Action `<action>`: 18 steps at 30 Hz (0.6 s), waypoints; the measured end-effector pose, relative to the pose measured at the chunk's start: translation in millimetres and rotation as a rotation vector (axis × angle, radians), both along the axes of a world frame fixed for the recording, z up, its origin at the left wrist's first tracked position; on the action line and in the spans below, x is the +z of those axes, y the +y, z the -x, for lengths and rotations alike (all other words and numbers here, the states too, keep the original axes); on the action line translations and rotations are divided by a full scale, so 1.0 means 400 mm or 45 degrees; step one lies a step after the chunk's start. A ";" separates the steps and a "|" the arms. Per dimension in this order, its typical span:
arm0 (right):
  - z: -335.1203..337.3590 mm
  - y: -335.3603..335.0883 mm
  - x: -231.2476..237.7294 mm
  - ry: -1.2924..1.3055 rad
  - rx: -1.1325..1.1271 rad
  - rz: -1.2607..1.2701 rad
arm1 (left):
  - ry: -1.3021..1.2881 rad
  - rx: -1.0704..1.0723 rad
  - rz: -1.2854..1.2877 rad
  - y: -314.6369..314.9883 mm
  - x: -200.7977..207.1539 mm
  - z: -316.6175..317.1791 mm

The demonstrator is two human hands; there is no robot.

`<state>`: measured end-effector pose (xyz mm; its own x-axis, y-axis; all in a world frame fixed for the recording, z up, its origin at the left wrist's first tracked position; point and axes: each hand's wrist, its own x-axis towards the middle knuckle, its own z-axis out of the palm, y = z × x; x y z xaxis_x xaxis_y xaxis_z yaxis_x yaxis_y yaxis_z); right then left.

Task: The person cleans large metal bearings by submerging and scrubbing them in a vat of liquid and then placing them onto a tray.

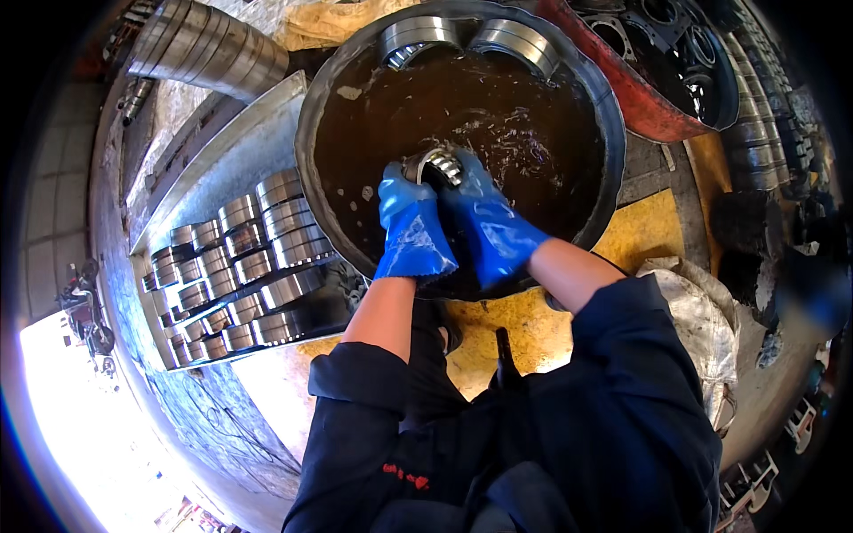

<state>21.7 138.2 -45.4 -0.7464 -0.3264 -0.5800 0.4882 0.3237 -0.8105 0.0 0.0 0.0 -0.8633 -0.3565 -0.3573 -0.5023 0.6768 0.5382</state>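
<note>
Both my hands wear blue rubber gloves and meet near the middle of a round, dark metal tub [308,147]. Between them is a shiny roller bearing [441,165], its rollers showing on the upper side. My left hand [402,191] is closed round the bearing's left side. On the right side, my right hand [477,182] grips it too; some fingers are hidden behind the glove and the bearing. Brown liquid [382,115] fills the tub under the hands, with ripples and splashes to the right of them. Two larger bearing rings, one left [418,35] and one right [517,46], rest at the tub's far edge.
Left of the tub, a metal tray [153,311] carries rows of stacked bearings [289,218]. A long stack of metal rings [209,49] lies at the far left. A red tub [613,89] with metal parts stands at the far right. A whitish sack [697,324] lies at my right.
</note>
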 end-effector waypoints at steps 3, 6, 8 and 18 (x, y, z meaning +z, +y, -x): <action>-0.058 -0.055 -0.002 0.584 -0.508 -0.239 | -0.028 0.124 0.096 -0.014 0.056 -0.011; 0.011 -0.066 0.122 0.300 -0.130 -0.521 | -0.054 0.104 0.199 -0.048 0.067 -0.018; 0.104 -0.013 0.082 0.433 0.160 -0.509 | -0.041 0.029 0.103 -0.013 0.065 -0.004; -0.023 -0.074 -0.076 0.533 -0.486 -0.149 | -0.013 0.082 0.076 -0.002 0.036 -0.011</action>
<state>31.0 108.4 -75.8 -0.9723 0.0595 -0.2258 0.2333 0.2868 -0.9291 4.3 -1.0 14.6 -0.8345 -0.4321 -0.3420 -0.5508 0.6738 0.4925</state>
